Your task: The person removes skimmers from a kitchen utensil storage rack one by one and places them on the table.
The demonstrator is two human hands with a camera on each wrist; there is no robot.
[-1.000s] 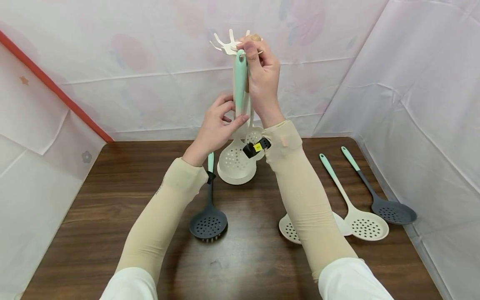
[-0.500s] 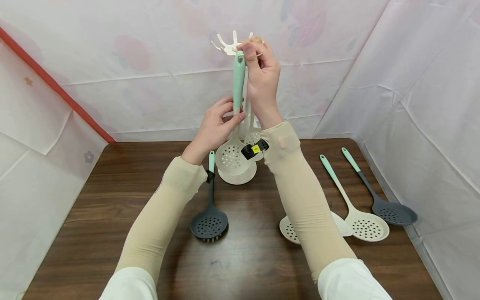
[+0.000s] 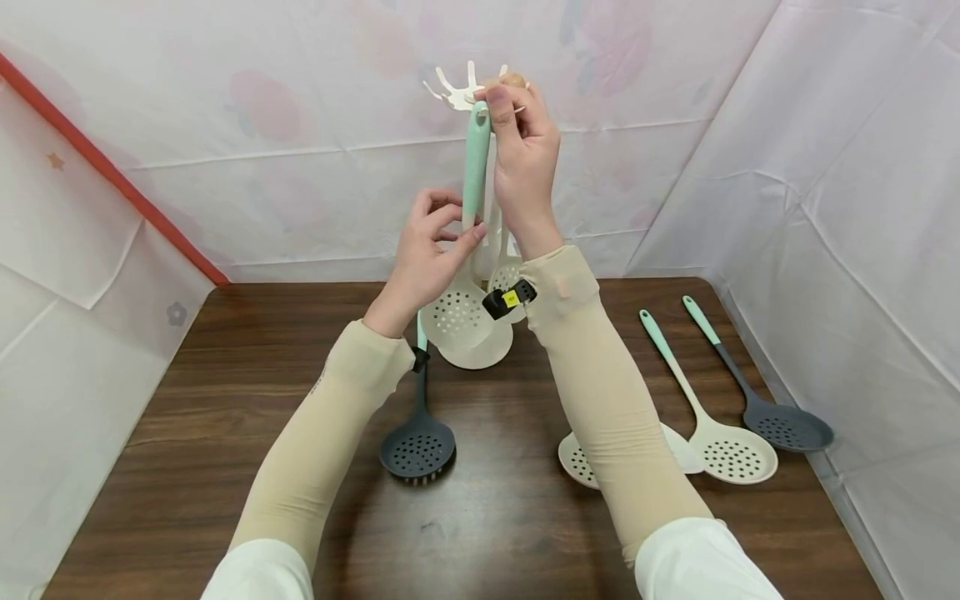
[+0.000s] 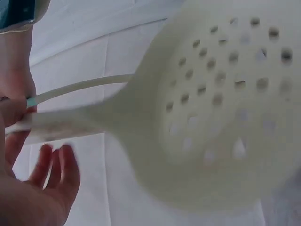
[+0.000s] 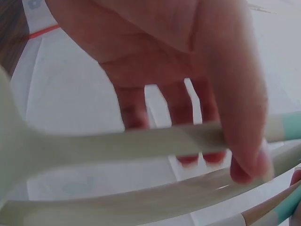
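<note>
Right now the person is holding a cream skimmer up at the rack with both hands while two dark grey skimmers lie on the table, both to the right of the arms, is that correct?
Not quite: the head view shows one dark grey skimmer on the right and the other dark skimmer left of the arms. The rest is right.

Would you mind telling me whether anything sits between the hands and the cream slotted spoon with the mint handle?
Nothing visible does: the right hand pinches its handle top, the left hand pinches the cream slotted spoon lower down.

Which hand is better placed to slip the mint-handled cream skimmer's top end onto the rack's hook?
Right, probably. The right hand pinches the mint-handled cream skimmer at its top end, right at the cream hook rack. The left hand grips lower on the handle, only steadying it.
</note>
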